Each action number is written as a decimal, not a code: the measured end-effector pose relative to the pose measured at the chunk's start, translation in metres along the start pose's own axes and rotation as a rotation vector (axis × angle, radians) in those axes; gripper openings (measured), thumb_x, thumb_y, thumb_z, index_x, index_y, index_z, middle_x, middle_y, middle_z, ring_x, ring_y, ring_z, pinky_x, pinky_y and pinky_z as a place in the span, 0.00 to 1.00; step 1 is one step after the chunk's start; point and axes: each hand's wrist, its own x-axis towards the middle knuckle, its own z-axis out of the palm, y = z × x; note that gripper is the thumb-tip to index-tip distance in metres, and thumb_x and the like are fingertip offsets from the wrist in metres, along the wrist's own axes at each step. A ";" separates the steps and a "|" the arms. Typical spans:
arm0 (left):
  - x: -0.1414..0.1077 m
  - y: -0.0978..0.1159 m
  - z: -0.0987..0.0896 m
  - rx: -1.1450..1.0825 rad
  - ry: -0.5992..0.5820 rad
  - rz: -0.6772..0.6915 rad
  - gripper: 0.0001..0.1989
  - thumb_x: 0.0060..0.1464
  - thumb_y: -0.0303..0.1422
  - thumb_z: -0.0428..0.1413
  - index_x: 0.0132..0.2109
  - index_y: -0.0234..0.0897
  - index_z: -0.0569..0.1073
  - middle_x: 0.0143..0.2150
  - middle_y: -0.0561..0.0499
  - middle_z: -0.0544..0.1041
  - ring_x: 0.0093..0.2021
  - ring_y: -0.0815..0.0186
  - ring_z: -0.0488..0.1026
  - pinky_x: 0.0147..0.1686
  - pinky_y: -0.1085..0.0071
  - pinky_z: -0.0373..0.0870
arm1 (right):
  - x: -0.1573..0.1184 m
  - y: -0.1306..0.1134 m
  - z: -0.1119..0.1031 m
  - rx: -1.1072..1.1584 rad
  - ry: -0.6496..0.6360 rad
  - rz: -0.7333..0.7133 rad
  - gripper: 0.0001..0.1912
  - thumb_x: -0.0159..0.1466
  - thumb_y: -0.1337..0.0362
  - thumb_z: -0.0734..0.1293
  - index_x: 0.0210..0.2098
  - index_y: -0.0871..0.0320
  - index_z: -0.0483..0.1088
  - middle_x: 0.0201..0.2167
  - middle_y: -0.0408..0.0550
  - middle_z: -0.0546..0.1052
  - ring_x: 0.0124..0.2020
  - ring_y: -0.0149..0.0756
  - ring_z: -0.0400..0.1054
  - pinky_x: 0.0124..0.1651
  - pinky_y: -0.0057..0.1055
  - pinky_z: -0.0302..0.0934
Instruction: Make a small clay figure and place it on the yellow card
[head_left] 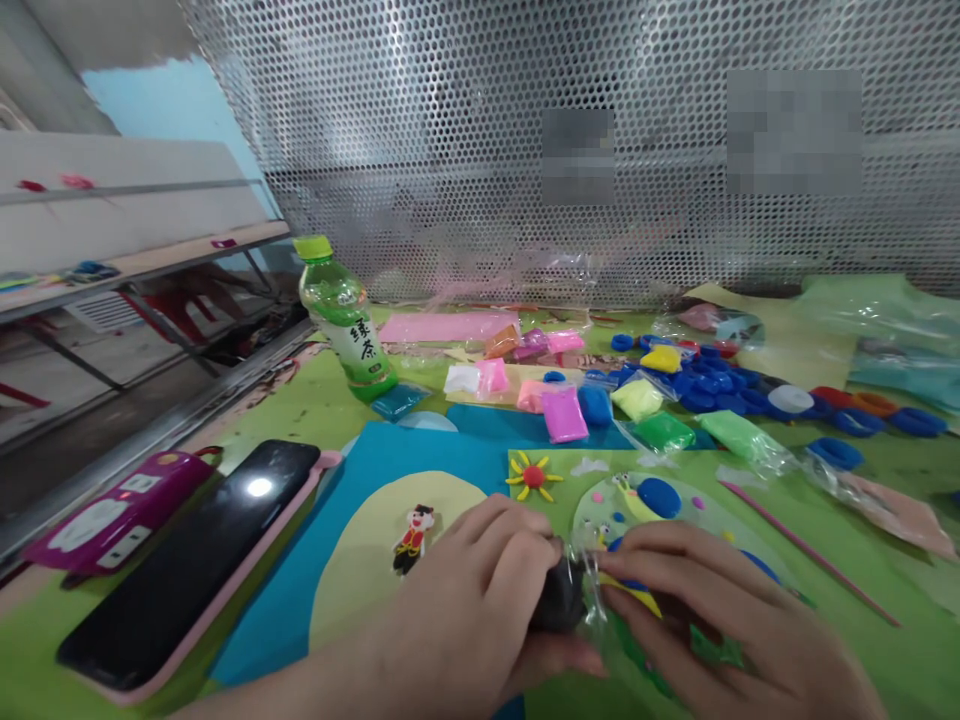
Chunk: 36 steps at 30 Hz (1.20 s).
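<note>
W/ L hand [480, 575] clamped on the dark clay pkt [559, 602], nearer the wearer than the clay sun [533, 477], & R hand [705, 590] fingers pinched on its clear wrapper [592, 600], best tug film gently, L grip light, to avoid squashing clay.

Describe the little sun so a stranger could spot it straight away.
From the green-capped bottle, go right across the blue sheet to the green sheet. The sun lies at that sheet's far left corner. Red centre, yellow rays: the packets beyond it are plain.
</note>
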 end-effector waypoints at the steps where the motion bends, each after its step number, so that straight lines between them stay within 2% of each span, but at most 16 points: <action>1: 0.000 0.000 -0.001 0.002 0.013 0.003 0.18 0.61 0.46 0.43 0.40 0.33 0.62 0.35 0.45 0.75 0.37 0.61 0.74 0.36 0.66 0.74 | -0.001 0.000 -0.001 -0.012 0.007 -0.001 0.05 0.59 0.69 0.67 0.35 0.54 0.71 0.33 0.44 0.76 0.29 0.29 0.75 0.27 0.16 0.68; 3: -0.001 0.000 -0.002 0.000 0.037 0.016 0.18 0.61 0.47 0.44 0.41 0.33 0.61 0.35 0.46 0.75 0.36 0.62 0.74 0.36 0.67 0.74 | -0.001 -0.001 -0.002 -0.001 0.004 -0.011 0.05 0.58 0.68 0.68 0.35 0.54 0.70 0.32 0.43 0.76 0.27 0.29 0.75 0.25 0.16 0.67; 7: 0.000 0.001 -0.001 -0.011 0.042 0.023 0.19 0.60 0.48 0.45 0.39 0.33 0.63 0.34 0.47 0.75 0.36 0.63 0.75 0.37 0.67 0.74 | 0.004 -0.003 -0.002 0.086 -0.073 -0.028 0.08 0.56 0.74 0.66 0.32 0.53 0.68 0.29 0.40 0.74 0.21 0.24 0.69 0.23 0.15 0.66; 9: 0.001 0.001 -0.001 -0.015 0.042 0.021 0.20 0.60 0.48 0.45 0.39 0.33 0.63 0.34 0.47 0.75 0.37 0.63 0.75 0.38 0.67 0.74 | 0.006 -0.003 -0.002 0.102 -0.090 0.017 0.08 0.56 0.73 0.66 0.31 0.54 0.67 0.28 0.40 0.73 0.18 0.23 0.66 0.20 0.17 0.64; 12: 0.001 0.002 -0.002 -0.004 0.063 0.031 0.20 0.60 0.48 0.45 0.40 0.33 0.62 0.34 0.47 0.75 0.38 0.64 0.75 0.38 0.68 0.74 | 0.005 -0.004 -0.003 0.145 -0.051 0.114 0.07 0.57 0.71 0.67 0.30 0.54 0.65 0.26 0.39 0.73 0.20 0.26 0.69 0.21 0.17 0.65; 14: 0.000 0.002 -0.003 0.012 0.061 0.020 0.20 0.60 0.48 0.44 0.40 0.33 0.62 0.35 0.47 0.75 0.37 0.64 0.74 0.37 0.67 0.74 | 0.003 -0.007 -0.003 0.225 0.007 0.216 0.05 0.59 0.70 0.66 0.32 0.53 0.66 0.24 0.38 0.73 0.21 0.26 0.71 0.22 0.15 0.65; 16: -0.001 0.001 -0.004 0.019 0.044 -0.004 0.19 0.61 0.48 0.43 0.40 0.34 0.62 0.35 0.47 0.75 0.38 0.64 0.74 0.37 0.67 0.73 | 0.002 -0.009 -0.002 0.354 0.062 0.383 0.03 0.63 0.67 0.63 0.35 0.52 0.67 0.21 0.36 0.73 0.18 0.24 0.69 0.22 0.14 0.64; 19: -0.002 -0.004 -0.005 0.026 0.034 -0.056 0.18 0.62 0.47 0.42 0.40 0.36 0.62 0.36 0.47 0.75 0.38 0.64 0.73 0.37 0.68 0.72 | 0.003 -0.009 0.000 0.666 -0.004 0.586 0.10 0.67 0.57 0.59 0.35 0.55 0.68 0.17 0.39 0.71 0.16 0.26 0.68 0.18 0.17 0.61; 22: -0.001 -0.014 -0.010 0.071 0.015 -0.122 0.17 0.61 0.46 0.44 0.42 0.36 0.64 0.39 0.47 0.75 0.40 0.62 0.72 0.37 0.66 0.71 | 0.007 -0.004 0.002 0.960 -0.057 0.738 0.15 0.65 0.52 0.63 0.32 0.57 0.68 0.16 0.41 0.71 0.16 0.28 0.69 0.17 0.19 0.59; 25: 0.001 -0.027 -0.015 0.139 -0.019 -0.180 0.16 0.60 0.45 0.48 0.46 0.37 0.65 0.43 0.46 0.75 0.45 0.59 0.72 0.40 0.62 0.70 | 0.012 -0.001 0.002 1.094 0.007 0.893 0.14 0.59 0.54 0.69 0.29 0.58 0.66 0.16 0.39 0.71 0.15 0.25 0.66 0.17 0.17 0.56; 29: 0.004 -0.041 -0.016 0.221 -0.046 -0.233 0.19 0.61 0.40 0.49 0.56 0.37 0.61 0.54 0.43 0.72 0.54 0.54 0.67 0.48 0.55 0.65 | 0.014 -0.002 0.001 1.144 0.007 0.906 0.14 0.54 0.57 0.74 0.27 0.58 0.67 0.15 0.36 0.69 0.15 0.22 0.62 0.17 0.16 0.53; 32: 0.006 -0.040 -0.015 0.234 -0.048 -0.188 0.23 0.60 0.40 0.51 0.59 0.39 0.58 0.58 0.43 0.68 0.59 0.54 0.63 0.52 0.55 0.58 | 0.013 -0.003 0.002 1.096 0.001 0.916 0.14 0.53 0.57 0.74 0.29 0.58 0.69 0.16 0.37 0.70 0.16 0.21 0.60 0.19 0.17 0.52; 34: 0.005 -0.031 -0.014 0.203 -0.035 -0.111 0.23 0.57 0.43 0.54 0.57 0.42 0.61 0.55 0.48 0.71 0.57 0.59 0.65 0.53 0.59 0.56 | 0.013 -0.003 0.004 1.067 -0.022 0.929 0.14 0.53 0.55 0.74 0.28 0.59 0.70 0.20 0.40 0.73 0.17 0.20 0.58 0.19 0.18 0.49; 36: 0.005 -0.020 -0.012 0.165 0.020 -0.028 0.22 0.55 0.45 0.56 0.53 0.42 0.65 0.48 0.52 0.75 0.51 0.64 0.69 0.52 0.63 0.56 | 0.013 -0.003 0.007 1.062 -0.052 0.922 0.16 0.52 0.53 0.74 0.27 0.61 0.73 0.20 0.41 0.71 0.16 0.20 0.55 0.19 0.19 0.47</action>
